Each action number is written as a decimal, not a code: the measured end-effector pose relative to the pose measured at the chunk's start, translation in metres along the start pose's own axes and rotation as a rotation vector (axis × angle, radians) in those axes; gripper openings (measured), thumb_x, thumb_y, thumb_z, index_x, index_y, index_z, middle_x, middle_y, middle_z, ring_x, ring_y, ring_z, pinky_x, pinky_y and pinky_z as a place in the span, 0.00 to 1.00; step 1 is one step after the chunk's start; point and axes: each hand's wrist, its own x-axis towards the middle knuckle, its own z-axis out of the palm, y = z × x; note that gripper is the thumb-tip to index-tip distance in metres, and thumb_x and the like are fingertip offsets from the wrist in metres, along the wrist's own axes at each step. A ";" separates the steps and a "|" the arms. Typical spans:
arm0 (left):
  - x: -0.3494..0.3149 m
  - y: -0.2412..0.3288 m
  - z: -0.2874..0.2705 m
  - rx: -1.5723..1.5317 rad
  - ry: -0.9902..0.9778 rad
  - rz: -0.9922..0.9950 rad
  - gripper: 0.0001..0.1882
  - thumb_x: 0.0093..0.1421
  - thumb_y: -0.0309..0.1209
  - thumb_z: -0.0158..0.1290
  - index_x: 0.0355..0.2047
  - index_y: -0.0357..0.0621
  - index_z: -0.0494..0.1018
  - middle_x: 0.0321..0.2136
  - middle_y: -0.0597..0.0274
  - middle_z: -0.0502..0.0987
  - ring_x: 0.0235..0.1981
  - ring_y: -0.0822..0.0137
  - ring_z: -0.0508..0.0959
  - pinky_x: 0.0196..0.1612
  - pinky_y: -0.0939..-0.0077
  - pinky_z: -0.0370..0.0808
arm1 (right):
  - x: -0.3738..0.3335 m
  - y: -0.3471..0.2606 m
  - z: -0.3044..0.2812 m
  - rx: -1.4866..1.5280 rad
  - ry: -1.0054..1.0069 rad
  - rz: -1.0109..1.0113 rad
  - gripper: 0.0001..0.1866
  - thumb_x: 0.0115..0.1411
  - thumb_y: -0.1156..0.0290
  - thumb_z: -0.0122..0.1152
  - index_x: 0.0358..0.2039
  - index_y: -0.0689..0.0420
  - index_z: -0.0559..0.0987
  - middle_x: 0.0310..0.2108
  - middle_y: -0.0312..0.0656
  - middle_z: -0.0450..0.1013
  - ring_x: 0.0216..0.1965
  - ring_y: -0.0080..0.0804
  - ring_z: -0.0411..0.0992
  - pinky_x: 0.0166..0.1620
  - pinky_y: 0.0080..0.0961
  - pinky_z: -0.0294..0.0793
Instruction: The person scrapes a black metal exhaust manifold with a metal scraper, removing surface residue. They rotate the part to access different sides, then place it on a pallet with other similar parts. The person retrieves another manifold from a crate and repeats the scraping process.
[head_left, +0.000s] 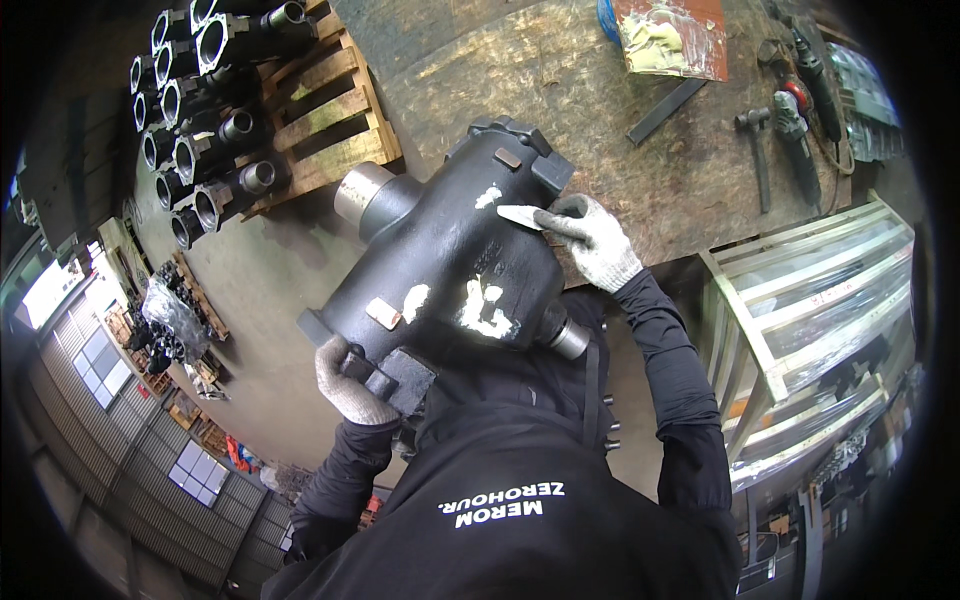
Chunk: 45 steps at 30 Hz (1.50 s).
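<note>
A large black metal casting [455, 235] lies tilted in front of me, with a bare metal collar on its left and pale filler patches [484, 310] on its surface. My left hand [350, 384], in a grey-white work glove, is closed round a lug at the casting's near left end. My right hand [597, 240], gloved too, pinches a putty knife [520, 216]. The pale blade lies close over the casting's upper part, beside a small filler patch [488, 197]. Whether the blade touches the metal I cannot tell.
The worn workbench [480, 90] bears a reddish board [708, 55] smeared with cream filler, a flat steel bar [665, 112], a hammer [760, 160] and an angle grinder [796, 125]. On the left, several black castings [200, 145] stand by a wooden pallet [330, 110]. A whitish crate [800, 320] stands right.
</note>
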 end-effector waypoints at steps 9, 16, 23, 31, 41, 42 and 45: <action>0.023 -0.008 -0.026 -0.010 0.026 0.065 0.10 0.64 0.39 0.51 0.35 0.46 0.73 0.33 0.66 0.76 0.38 0.65 0.79 0.48 0.65 0.77 | 0.006 0.002 0.005 -0.071 0.045 0.038 0.28 0.60 0.84 0.60 0.57 0.40 0.84 0.45 0.45 0.76 0.46 0.42 0.77 0.51 0.33 0.78; 0.024 -0.013 -0.032 -0.068 -0.010 0.074 0.09 0.63 0.37 0.53 0.35 0.45 0.73 0.32 0.67 0.74 0.38 0.67 0.78 0.48 0.66 0.76 | -0.009 -0.006 -0.006 0.050 0.187 0.052 0.22 0.62 0.80 0.64 0.55 0.46 0.84 0.45 0.43 0.77 0.46 0.40 0.78 0.49 0.29 0.78; 0.014 -0.015 -0.039 0.058 -0.047 0.209 0.08 0.62 0.35 0.55 0.37 0.45 0.74 0.33 0.67 0.75 0.37 0.68 0.76 0.48 0.67 0.75 | -0.021 0.003 0.011 0.342 0.350 0.253 0.19 0.65 0.81 0.62 0.56 0.58 0.82 0.47 0.41 0.80 0.46 0.25 0.77 0.49 0.22 0.75; 0.044 0.002 -0.045 0.337 -0.083 0.282 0.07 0.67 0.33 0.50 0.38 0.43 0.73 0.35 0.65 0.74 0.38 0.70 0.77 0.48 0.66 0.78 | -0.022 -0.009 0.012 0.429 0.327 0.397 0.20 0.65 0.83 0.63 0.58 0.60 0.81 0.48 0.44 0.82 0.44 0.24 0.78 0.48 0.23 0.78; 0.040 0.021 -0.031 0.314 -0.143 0.193 0.07 0.64 0.33 0.50 0.37 0.44 0.72 0.34 0.63 0.74 0.39 0.66 0.78 0.48 0.63 0.80 | -0.017 -0.097 0.022 0.359 0.246 0.208 0.22 0.65 0.81 0.61 0.60 0.57 0.79 0.47 0.45 0.80 0.41 0.29 0.80 0.46 0.25 0.79; 0.040 0.022 -0.031 0.309 -0.134 0.189 0.07 0.64 0.33 0.50 0.37 0.44 0.72 0.34 0.63 0.74 0.38 0.66 0.78 0.46 0.63 0.79 | -0.019 -0.100 0.023 0.429 0.229 0.316 0.22 0.65 0.81 0.61 0.60 0.57 0.79 0.47 0.45 0.80 0.41 0.29 0.80 0.46 0.25 0.79; 0.038 0.024 -0.029 0.330 -0.122 0.194 0.07 0.64 0.33 0.50 0.36 0.44 0.72 0.33 0.64 0.74 0.36 0.68 0.77 0.43 0.66 0.79 | -0.022 -0.104 0.023 0.528 0.195 0.468 0.23 0.64 0.80 0.62 0.60 0.57 0.79 0.47 0.46 0.81 0.43 0.34 0.80 0.48 0.27 0.78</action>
